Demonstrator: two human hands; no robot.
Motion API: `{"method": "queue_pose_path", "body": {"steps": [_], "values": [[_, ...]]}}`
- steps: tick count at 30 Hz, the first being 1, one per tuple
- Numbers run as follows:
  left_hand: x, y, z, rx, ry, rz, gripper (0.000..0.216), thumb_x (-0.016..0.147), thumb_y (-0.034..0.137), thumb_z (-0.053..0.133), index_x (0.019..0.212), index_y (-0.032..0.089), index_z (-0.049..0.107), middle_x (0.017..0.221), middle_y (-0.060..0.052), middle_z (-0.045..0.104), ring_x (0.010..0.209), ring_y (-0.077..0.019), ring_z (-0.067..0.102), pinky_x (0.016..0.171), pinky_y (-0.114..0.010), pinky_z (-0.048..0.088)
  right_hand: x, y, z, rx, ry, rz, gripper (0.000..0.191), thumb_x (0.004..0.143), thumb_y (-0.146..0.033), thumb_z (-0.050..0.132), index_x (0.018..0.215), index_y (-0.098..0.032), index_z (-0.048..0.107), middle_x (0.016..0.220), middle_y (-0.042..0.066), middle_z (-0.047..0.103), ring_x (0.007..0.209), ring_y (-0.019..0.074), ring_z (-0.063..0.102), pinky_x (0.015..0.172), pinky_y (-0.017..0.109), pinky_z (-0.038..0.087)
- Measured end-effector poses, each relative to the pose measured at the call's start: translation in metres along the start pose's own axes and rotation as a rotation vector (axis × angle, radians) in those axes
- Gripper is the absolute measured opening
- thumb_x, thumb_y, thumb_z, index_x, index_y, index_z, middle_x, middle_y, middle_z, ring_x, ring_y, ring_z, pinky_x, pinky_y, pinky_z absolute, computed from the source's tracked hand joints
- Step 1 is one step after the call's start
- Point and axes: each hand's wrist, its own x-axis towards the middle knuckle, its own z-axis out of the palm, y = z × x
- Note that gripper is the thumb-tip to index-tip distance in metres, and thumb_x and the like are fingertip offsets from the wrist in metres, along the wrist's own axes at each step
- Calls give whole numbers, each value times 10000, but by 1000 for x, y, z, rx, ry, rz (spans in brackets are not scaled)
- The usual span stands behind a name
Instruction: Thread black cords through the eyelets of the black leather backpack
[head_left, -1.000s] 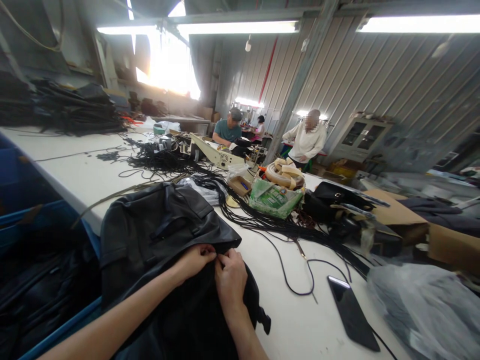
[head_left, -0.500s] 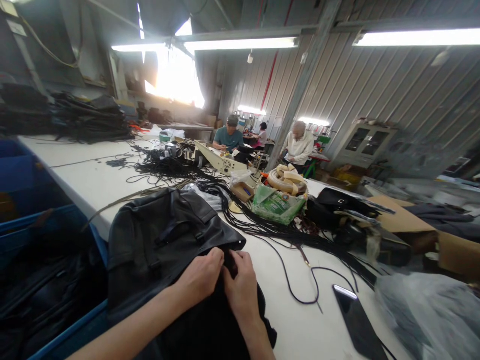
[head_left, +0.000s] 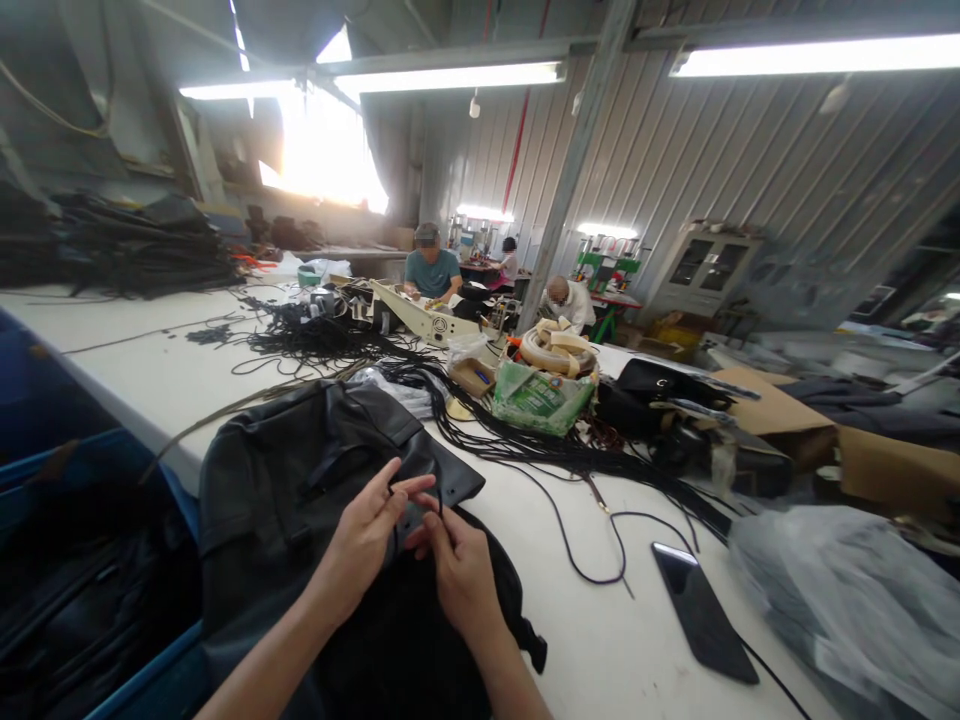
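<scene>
A black leather garment lies on the white table in front of me, hanging over the near edge. Both hands are lifted just above it. My left hand pinches a thin black cord between thumb and fingers, the other fingers spread. My right hand is closed in a pinch on the same cord, right beside the left one.
A black phone lies on the table to the right. A mass of black cords, a green bag, black bags and cardboard crowd the far side. Blue bins stand at left. Other people work in the background.
My hands have lifted off the garment's edge and now hold a thin cord between them; the left fingers have spread. A standing person in the background has bent down.
</scene>
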Motion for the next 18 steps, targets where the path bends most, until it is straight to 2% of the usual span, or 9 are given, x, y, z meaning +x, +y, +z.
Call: {"method": "queue_pose_path", "body": {"steps": [1,3,5,7,8,10,13,15,18], "values": [[-2,1,0,-20,2,-14,714,997,548,735,1591,198,552,1407,-166,789,1211,-286,716,1036,-425,565,1,-1,1,-31,9,13,463,1136,-555,535,1253,-187,791,840,64,818,718,216,733,710,304,558],[-7,3,3,-52,-57,-61,659,946,604,781,1466,208,701,1459,-170,765,954,-244,742,875,-398,593,2,-4,2,-94,-22,22,451,1128,-531,544,1004,-181,798,769,66,797,659,205,713,648,286,520],[-9,6,9,-61,-118,-119,677,921,648,787,1437,212,734,1496,-187,738,645,-143,611,634,-340,524,2,-9,2,-109,-79,18,467,1118,-495,556,814,-191,739,727,63,772,633,197,702,613,273,488],[-9,8,13,-47,-162,-155,710,911,663,795,1457,215,726,1500,-195,734,592,-118,569,571,-306,466,1,-14,2,-101,-121,2,466,1118,-462,539,777,-195,709,722,52,748,633,185,679,606,265,461],[-8,9,15,-41,-177,-159,719,908,664,801,1464,214,723,1491,-195,740,656,-148,636,601,-306,489,1,-16,2,-102,-130,-7,458,1122,-450,526,786,-195,704,726,44,732,636,177,657,605,263,443],[-5,11,14,-38,-206,-150,718,906,666,806,1457,212,733,1469,-184,757,945,-258,768,764,-337,576,0,-20,1,-112,-133,-19,439,1122,-433,520,796,-192,689,726,23,685,637,160,587,603,262,399],[-2,14,10,-40,-242,-130,640,933,660,781,1390,213,782,1446,-157,776,1341,-345,702,1094,-406,555,0,-22,-1,-128,-143,-23,394,1109,-411,555,804,-190,671,721,-4,625,641,146,497,603,266,354],[-2,17,6,3,-263,-121,564,977,639,735,1343,216,812,1432,-138,785,1377,-344,683,1181,-423,503,0,-24,-1,-133,-157,-26,370,1100,-390,573,808,-187,676,734,-6,628,652,146,489,611,269,353],[-3,23,3,67,-294,-123,531,1019,615,682,1342,216,816,1350,-125,818,1293,-340,718,1146,-426,520,1,-26,0,-142,-159,-31,348,1095,-360,579,824,-180,702,744,4,659,656,152,514,612,273,356]]}}
